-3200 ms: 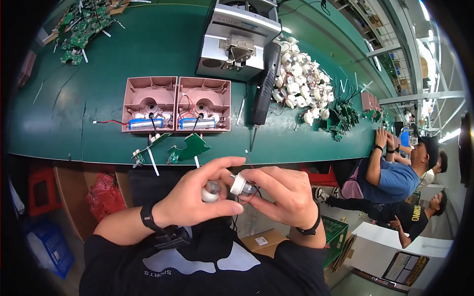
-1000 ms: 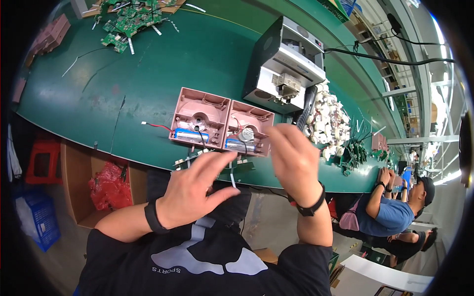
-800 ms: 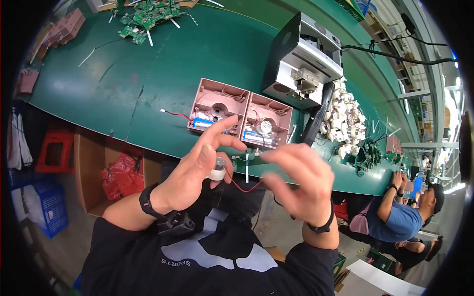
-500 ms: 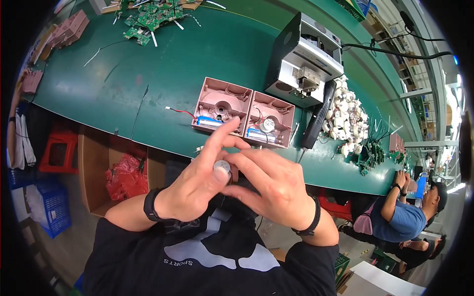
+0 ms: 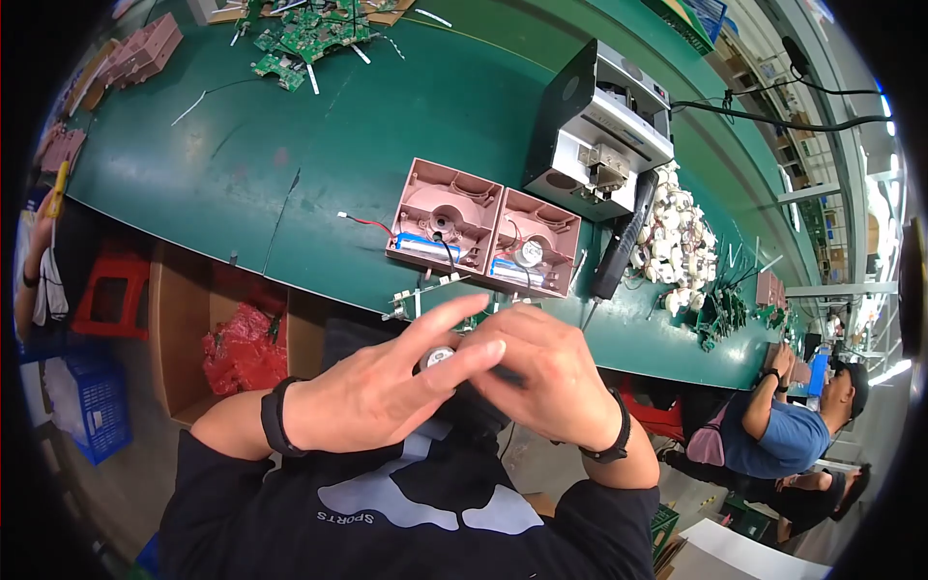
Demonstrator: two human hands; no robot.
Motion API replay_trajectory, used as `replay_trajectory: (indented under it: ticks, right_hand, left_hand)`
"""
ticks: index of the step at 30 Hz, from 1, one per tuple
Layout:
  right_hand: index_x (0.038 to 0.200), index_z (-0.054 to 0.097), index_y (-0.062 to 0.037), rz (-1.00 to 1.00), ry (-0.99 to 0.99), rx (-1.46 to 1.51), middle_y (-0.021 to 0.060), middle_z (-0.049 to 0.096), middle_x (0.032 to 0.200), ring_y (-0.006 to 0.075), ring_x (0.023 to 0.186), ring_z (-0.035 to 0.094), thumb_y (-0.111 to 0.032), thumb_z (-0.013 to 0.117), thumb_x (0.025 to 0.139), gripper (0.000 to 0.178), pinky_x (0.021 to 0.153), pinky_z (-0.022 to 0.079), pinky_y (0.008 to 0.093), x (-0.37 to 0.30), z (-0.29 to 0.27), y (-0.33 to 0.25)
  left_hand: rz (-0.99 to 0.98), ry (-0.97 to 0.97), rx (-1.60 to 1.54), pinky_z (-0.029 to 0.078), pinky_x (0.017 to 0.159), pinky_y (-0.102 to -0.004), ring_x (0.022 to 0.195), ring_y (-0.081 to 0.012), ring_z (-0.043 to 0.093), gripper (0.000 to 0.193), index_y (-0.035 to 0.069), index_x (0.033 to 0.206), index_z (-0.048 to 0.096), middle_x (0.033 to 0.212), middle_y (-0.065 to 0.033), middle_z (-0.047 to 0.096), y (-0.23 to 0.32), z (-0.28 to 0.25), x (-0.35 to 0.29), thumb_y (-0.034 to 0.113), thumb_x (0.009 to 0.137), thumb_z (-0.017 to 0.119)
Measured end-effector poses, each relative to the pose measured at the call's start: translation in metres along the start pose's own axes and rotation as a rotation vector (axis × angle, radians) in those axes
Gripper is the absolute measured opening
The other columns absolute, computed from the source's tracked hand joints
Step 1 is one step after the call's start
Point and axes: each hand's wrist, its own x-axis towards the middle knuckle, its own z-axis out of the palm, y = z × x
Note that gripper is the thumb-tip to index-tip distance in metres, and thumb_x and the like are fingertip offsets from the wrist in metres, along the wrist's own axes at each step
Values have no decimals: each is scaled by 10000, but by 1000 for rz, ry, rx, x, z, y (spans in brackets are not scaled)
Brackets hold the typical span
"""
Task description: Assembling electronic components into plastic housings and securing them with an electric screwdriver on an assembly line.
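Observation:
In front of my chest, a small round silver motor (image 5: 438, 357) sits among the fingers of my left hand (image 5: 372, 387), which is closed on it. Close beside it is my right hand (image 5: 556, 382), its fingers curled together; whatever they pinch is hidden. Just beyond the fingertips, a green circuit board with white connectors (image 5: 425, 291) shows at the table edge, partly covered by my hands. Farther off stand two pink plastic housings side by side. The left housing (image 5: 452, 188) holds a blue battery (image 5: 426, 247) with a red lead; the right housing (image 5: 546, 215) holds another battery and a round motor (image 5: 529, 253).
Right of the housings are a grey-black machine (image 5: 601, 135), a black electric screwdriver (image 5: 623, 242) and a heap of white parts (image 5: 677, 237). Green circuit boards (image 5: 309, 43) are piled at the far left. Below the table, a carton (image 5: 179, 338) holds red bags. Co-workers sit farther right.
My left fingers have stretched out to the right, over the motor. The right hand has curled in and shifted slightly. The circuit board at the table edge shows more now.

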Motion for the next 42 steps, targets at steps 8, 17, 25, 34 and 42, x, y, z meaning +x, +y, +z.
replay_trajectory:
  ticks: [8,17,25,34,42]
  right_hand:
    - [1034,681,-41,182,-4,163,89,700,887,289,775,683,5,776,771,283,686,558,394,7,9,-11]
    - [1136,699,-29,134,111,-42,94,719,925,268,766,684,-29,814,781,374,690,557,359,12,18,-18]
    - [1100,739,-27,197,284,-194,112,731,965,260,754,680,-52,829,799,316,692,561,362,37,-24,-5]
    - [1108,727,-24,-56,117,-280,132,718,1061,302,873,679,-29,806,800,318,758,558,394,80,-12,34]
    - [1108,696,-38,-66,-3,-378,122,698,1039,329,936,661,-22,792,785,338,803,545,433,92,6,42]
  left_hand:
    - [46,-44,215,629,830,-416,1158,-396,690,818,179,1536,431,1533,-353,416,0,-8,1,-112,824,710]
    - [88,19,383,631,833,-380,1152,-381,695,638,195,1421,552,1528,-333,435,3,-13,13,10,849,766]
    - [-132,302,396,568,868,-417,1072,-322,694,571,101,1344,627,1340,-188,632,-29,-17,-6,178,820,839]
    - [-275,264,430,526,833,-414,1014,-292,690,396,48,1220,665,1067,-115,723,-54,-4,-17,121,847,776]
    - [-298,274,418,524,813,-412,929,-291,699,313,52,1120,694,1006,-95,728,-47,-16,-20,74,820,777]
